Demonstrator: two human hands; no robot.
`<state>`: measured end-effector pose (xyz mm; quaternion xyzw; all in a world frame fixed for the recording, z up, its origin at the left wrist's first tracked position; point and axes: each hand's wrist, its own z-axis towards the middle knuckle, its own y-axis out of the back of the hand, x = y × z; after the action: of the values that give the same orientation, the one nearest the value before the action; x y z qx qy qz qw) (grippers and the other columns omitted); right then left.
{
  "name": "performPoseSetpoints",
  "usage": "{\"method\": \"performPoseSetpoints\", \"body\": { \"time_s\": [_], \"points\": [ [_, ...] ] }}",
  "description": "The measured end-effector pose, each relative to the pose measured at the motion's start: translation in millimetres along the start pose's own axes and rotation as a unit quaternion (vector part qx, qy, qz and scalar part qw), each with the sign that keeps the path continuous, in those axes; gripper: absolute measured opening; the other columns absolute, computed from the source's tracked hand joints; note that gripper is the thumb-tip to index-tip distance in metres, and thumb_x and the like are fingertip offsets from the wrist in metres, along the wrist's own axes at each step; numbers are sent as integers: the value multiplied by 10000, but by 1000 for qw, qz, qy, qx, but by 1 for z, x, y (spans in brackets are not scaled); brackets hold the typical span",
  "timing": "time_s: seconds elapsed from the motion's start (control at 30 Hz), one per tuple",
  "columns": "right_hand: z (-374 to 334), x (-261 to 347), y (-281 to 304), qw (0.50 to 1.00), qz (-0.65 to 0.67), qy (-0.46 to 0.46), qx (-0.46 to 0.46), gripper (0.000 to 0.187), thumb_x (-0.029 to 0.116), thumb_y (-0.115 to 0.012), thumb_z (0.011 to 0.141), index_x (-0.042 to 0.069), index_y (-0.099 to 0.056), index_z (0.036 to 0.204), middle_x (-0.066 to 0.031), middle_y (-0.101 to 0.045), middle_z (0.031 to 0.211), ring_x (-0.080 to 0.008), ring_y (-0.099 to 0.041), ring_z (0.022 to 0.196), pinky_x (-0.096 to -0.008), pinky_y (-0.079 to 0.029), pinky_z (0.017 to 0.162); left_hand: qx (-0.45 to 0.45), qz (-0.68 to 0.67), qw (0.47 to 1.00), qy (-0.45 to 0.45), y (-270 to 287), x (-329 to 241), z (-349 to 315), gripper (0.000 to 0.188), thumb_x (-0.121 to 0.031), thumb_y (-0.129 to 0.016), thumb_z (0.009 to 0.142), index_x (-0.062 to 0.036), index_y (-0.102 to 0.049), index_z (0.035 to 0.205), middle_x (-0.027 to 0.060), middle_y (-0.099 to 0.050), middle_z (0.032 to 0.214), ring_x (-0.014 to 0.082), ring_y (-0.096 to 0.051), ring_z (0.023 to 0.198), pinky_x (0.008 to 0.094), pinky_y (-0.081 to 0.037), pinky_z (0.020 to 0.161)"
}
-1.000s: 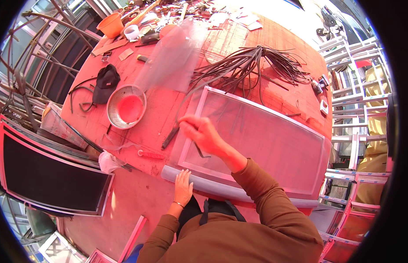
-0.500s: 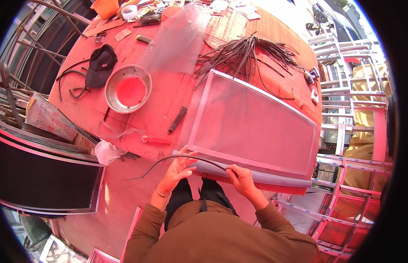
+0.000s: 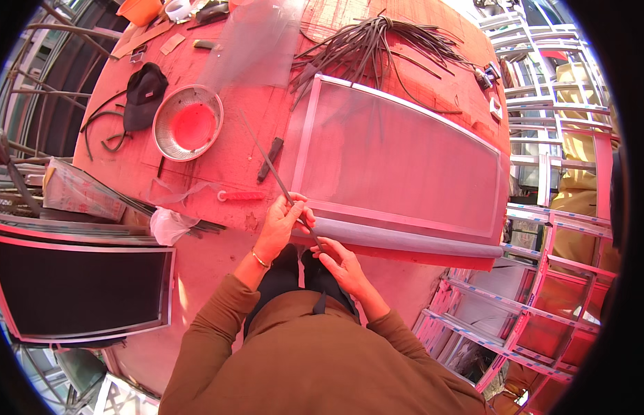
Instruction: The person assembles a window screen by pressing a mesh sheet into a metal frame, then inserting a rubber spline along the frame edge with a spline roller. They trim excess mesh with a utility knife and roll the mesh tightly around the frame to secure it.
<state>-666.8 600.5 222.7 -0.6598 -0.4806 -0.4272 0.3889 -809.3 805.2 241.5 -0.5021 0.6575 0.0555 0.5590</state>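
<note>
**Thin dark strip held in two hands above the near edge of a red table**

The broad red worktable [image 3: 273, 104] fills the middle of the frame. Right of centre on it lies a large mesh panel with a pale frame [image 3: 398, 159]; a black-screened panel with a pale rim [image 3: 80, 287] stands at lower left. A long roll of grey mesh [image 3: 405, 238] lies along the table's near edge. At upper centre sprawls a tied bundle of dark, flexible strips [image 3: 384, 45]; at upper left sit a round perforated basket [image 3: 166, 135] and a black cloth cap [image 3: 143, 97].

The hands are just below centre. The left hand [image 3: 282, 225] has thumb and fingers pinched on the single long, thin, dark strip [image 3: 282, 187]; the right hand [image 3: 343, 268] looks closed on its lower end, fingertips together. The strip slants toward upper left, its far end free, and crosses a short dark bar [image 3: 274, 149] in this view (whether they touch, I cannot tell). Smaller, a red-handled tool [image 3: 240, 196] lies left of the left hand.

The long free end seems the likeliest trouble: a careless swing could snag it on the bar or the basket. A loosened left pinch might let it whip or drop. The mesh roll, so near the edge, could slip off if the person's body or a forearm bumped it.
</note>
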Motion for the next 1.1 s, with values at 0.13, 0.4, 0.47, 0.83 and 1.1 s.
{"method": "performPoseSetpoints", "body": {
  "time_s": [0.13, 0.4, 0.47, 0.83, 1.1],
  "points": [
    [26, 10, -13, 995, -15, -32, -88, 293, 179, -668, 1095, -14, -720, 1309, -135, -773, 870, -161, -695, 712, -357, -553, 675, -30, 42, 998, 23, 3, 7, 36, 216, -255, -573, 1172, -72, -555, 1285, 101, -752, 983, 160, -754, 794, 265, -580, 660],
    [57, 5, -6, 953, -183, 3, -240, 193, 163, -682, 1068, 27, -726, 1198, -138, -705, 679, -287, -712, 612, -405, -536, 620, -116, 302, 946, -35, 41, -20, 216, 232, -272, -534, 1170, -53, -488, 1109, 152, -764, 830, 203, -742, 591, 298, -547, 502],
    [82, 1, -6, 949, -170, 10, -266, 157, 158, -682, 1061, 33, -695, 1156, -128, -719, 688, -315, -737, 644, -415, -537, 620, -138, 396, 906, -61, 37, -21, 258, 243, -261, -536, 1163, -37, -478, 1088, 199, -766, 824, 230, -731, 553, 350, -556, 510],
    [186, -31, -12, 918, -187, 10, -349, 97, 99, -732, 1004, 10, -725, 1042, -197, -748, 962, -380, -747, 837, -447, -568, 746, -111, 747, 643, -128, 51, -9, 404, 366, -325, -606, 1045, -52, -826, 938, 242, -796, 960, 434, -787, 950, 533, -627, 845],
    [196, -42, -20, 895, -250, 15, -368, 94, 71, -739, 991, 20, -771, 1063, -180, -713, 987, -409, -726, 890, -480, -573, 769, -54, 791, 603, -89, 72, 5, 422, 404, -385, -588, 1057, -59, -810, 968, 237, -797, 984, 432, -782, 965, 547, -620, 862]
  ]
}}
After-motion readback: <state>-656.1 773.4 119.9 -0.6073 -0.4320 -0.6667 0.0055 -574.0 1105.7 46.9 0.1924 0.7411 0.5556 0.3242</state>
